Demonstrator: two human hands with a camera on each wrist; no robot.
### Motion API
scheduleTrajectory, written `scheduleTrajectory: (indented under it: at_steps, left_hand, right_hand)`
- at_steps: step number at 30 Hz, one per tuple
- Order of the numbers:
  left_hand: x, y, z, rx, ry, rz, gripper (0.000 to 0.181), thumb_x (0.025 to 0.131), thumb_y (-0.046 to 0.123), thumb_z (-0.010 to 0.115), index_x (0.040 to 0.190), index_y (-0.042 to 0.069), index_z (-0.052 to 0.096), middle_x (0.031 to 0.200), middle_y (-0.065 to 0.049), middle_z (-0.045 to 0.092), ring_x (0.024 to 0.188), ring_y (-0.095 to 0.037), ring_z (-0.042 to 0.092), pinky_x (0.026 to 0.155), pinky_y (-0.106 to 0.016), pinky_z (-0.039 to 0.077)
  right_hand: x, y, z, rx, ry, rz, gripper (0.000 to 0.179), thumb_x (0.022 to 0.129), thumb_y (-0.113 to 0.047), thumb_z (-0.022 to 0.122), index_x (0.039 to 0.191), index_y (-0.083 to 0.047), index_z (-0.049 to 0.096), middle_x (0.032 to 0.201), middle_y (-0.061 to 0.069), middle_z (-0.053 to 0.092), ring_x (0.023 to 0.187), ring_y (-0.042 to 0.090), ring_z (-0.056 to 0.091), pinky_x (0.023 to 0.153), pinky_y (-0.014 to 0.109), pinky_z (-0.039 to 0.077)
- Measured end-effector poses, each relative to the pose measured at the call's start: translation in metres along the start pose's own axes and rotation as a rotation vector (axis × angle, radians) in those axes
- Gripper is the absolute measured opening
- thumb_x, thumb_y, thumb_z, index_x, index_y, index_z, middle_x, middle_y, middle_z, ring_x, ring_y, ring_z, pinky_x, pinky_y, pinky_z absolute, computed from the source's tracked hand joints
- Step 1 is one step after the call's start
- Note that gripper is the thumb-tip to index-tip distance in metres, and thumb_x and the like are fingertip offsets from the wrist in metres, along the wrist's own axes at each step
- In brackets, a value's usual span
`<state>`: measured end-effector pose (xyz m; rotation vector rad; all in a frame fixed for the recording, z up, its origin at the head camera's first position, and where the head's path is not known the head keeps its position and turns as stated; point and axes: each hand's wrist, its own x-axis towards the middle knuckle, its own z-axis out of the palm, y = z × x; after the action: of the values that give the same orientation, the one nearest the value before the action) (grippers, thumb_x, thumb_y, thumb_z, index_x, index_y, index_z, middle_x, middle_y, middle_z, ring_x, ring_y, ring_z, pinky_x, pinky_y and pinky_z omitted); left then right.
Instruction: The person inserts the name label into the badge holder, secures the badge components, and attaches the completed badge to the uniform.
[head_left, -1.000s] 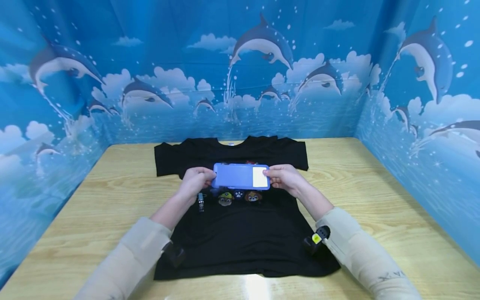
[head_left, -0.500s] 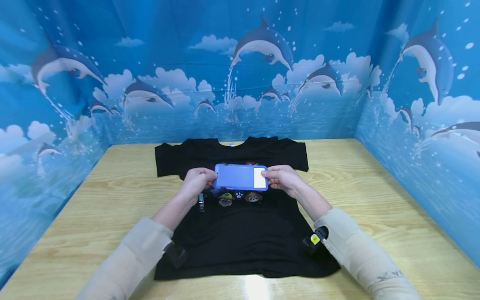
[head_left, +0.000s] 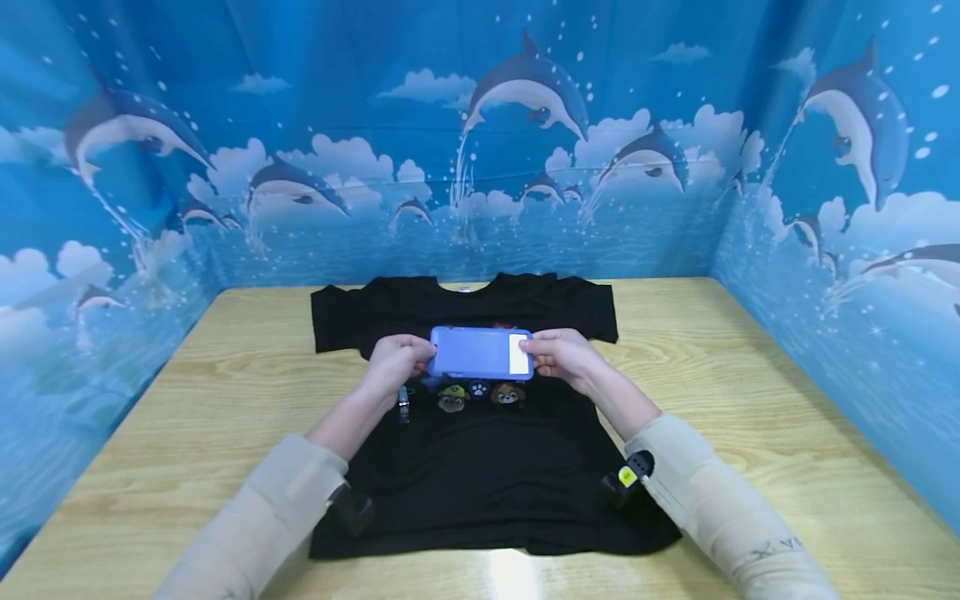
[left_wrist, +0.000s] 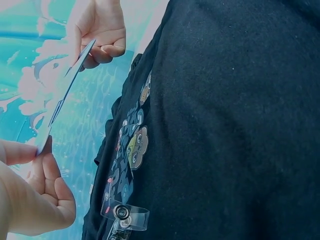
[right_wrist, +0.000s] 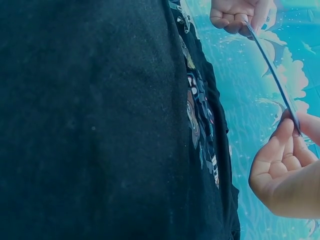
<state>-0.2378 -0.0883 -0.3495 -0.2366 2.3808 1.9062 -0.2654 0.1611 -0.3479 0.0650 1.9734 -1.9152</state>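
Note:
Held level above the black T-shirt (head_left: 480, 475) is a flat blue card holder (head_left: 472, 352), with a white strip (head_left: 518, 354) showing near its right end. My left hand (head_left: 396, 360) pinches the left end between thumb and fingers. The right hand (head_left: 564, 357) pinches the opposite end, its thumb over the white strip. Both wrist views show the holder edge-on as a thin blade, clear of the cloth. A badge clip (head_left: 403, 406) with a clear snap strap (left_wrist: 135, 218) lies on the shirt beside the left hand.
The shirt lies spread on a wood-grain table (head_left: 247, 358), neckline at the far edge. Cartoon dog faces (head_left: 480, 396) are printed on its chest. A blue dolphin-print curtain (head_left: 360, 208) encloses the back and both sides.
The right hand has moved slightly left with its end of the card holder. The white strip has narrowed and the holder looks a little shorter. The left hand has barely moved.

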Motion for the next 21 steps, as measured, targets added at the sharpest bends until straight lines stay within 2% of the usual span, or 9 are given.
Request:
scheduleTrajectory:
  at_steps: [5,12,21]
  left_hand:
    - [-0.0002,-0.0023,-0.0007,-0.023,0.012,0.004,0.019,0.087,0.008,0.059,0.097,-0.007,0.062,0.079,-0.007,0.057,0.074,-0.018,0.052,0.085,-0.041,0.043]
    - [0.0012,-0.0038,-0.0051,-0.027,0.028,0.023,0.02,0.088,0.009,0.057,0.099,-0.007,0.062,0.084,-0.008,0.056,0.078,-0.019,0.052,0.085,-0.04,0.043]
    - [0.0024,-0.0082,-0.0062,-0.028,-0.023,0.003,0.017,0.089,0.011,0.057,0.097,-0.004,0.06,0.077,-0.004,0.055,0.074,-0.016,0.051,0.081,-0.039,0.042]
  right_hand:
    - [-0.0006,0.0009,0.0003,-0.017,-0.016,0.001,0.019,0.089,-0.01,0.06,0.103,0.003,0.057,0.065,-0.001,0.06,0.058,0.01,0.054,0.057,0.022,0.043]
    - [-0.0028,0.0,-0.0005,-0.054,-0.016,-0.008,0.029,0.091,-0.011,0.059,0.115,0.006,0.054,0.07,0.0,0.06,0.062,0.01,0.055,0.058,0.022,0.044]
    - [-0.0041,0.0004,-0.0005,-0.071,-0.002,-0.021,0.033,0.09,-0.01,0.058,0.118,0.008,0.053,0.072,-0.001,0.06,0.064,0.01,0.055,0.063,0.024,0.045]
